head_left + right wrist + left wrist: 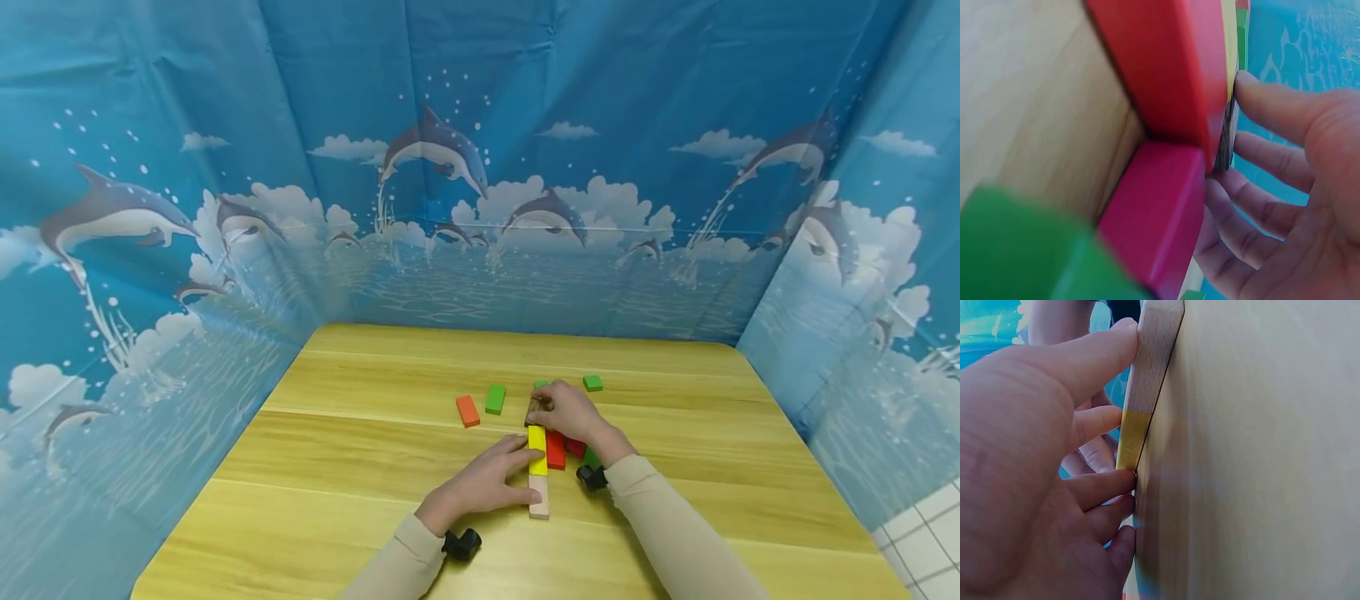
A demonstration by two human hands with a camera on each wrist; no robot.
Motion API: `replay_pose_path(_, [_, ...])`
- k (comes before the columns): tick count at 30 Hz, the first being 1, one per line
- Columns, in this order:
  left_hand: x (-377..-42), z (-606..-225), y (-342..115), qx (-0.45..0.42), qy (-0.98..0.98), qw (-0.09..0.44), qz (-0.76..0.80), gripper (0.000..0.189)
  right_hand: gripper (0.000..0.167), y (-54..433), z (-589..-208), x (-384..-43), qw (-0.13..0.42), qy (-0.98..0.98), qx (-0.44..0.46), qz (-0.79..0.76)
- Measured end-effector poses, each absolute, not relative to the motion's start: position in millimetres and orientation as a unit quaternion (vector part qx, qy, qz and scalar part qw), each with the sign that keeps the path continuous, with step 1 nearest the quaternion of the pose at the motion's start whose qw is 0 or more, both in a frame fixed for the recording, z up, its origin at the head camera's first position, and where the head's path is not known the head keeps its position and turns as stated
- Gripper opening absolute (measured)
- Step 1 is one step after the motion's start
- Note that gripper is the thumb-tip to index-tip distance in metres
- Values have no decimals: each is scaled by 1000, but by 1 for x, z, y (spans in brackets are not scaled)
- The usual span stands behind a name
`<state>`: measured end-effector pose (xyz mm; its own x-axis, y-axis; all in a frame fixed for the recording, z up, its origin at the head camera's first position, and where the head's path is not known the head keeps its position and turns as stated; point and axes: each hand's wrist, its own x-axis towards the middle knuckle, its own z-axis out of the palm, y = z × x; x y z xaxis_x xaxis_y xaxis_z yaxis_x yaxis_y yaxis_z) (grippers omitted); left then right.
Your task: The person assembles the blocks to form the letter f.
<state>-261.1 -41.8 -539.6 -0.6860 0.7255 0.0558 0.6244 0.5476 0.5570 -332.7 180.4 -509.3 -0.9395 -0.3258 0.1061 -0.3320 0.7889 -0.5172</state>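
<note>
A plain wood block (538,508) and a yellow block (537,439) lie end to end in a line on the table. My left hand (487,479) is at their left side, thumb against the plain block and fairly straight fingers touching the yellow one. At the line's far end, my right hand (573,412) pinches a dark brown block (532,408) between thumb and fingers, partly covering it. Right of the yellow block sits a red block (556,450). In the right wrist view, a magenta block (1154,206) meets the red one near my right fingers.
An orange block (468,411) and a green block (495,399) lie farther back on the left. Another green block (592,383) is at the back right. One more green block (591,458) shows beside my right wrist. A dolphin-print curtain (450,292) hangs behind the wooden table (337,467).
</note>
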Motion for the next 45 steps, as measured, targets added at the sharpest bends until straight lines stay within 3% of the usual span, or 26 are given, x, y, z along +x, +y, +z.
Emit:
replay_pose_path(7, [-258,-538,-41,386,873,96,284,67,36,182,-511,-337,-10,-939,183,290])
replay_pose_path(27, [-260,-540,-40,383,871,98,293,68,51,189,-511,-329,-26,-937,182,297])
replay_pose_path(45, [-262,-537,-43,384,868,86,304,64,59,188,-502,-281,18,-959,224,173])
